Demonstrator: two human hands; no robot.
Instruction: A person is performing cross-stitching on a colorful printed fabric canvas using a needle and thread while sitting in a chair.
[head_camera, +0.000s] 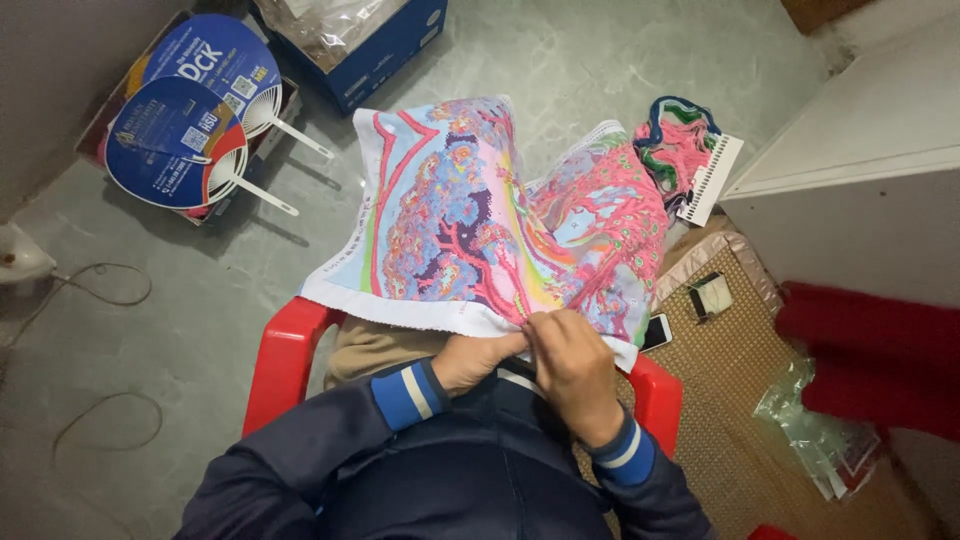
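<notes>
A large cross-stitch cloth (470, 220) in pink, blue and rainbow colours lies draped over my lap and reaches away from me. My left hand (475, 358) grips its white near edge from below. My right hand (570, 362) pinches the same edge beside it, fingers closed on the fabric. Both sleeves are dark blue with striped cuffs. I sit on a red plastic chair (285, 365). Whether a needle is in my fingers is too small to tell.
Two blue round hand fans (185, 125) lie on a box at the far left. A blue carton (385, 45) stands at the top. Thread skeins on a card (690, 150), a phone (657, 330), a woven mat (730, 400), plastic bags (820, 430) and red cloth (870, 350) lie at right. Cables (100, 290) cross the floor.
</notes>
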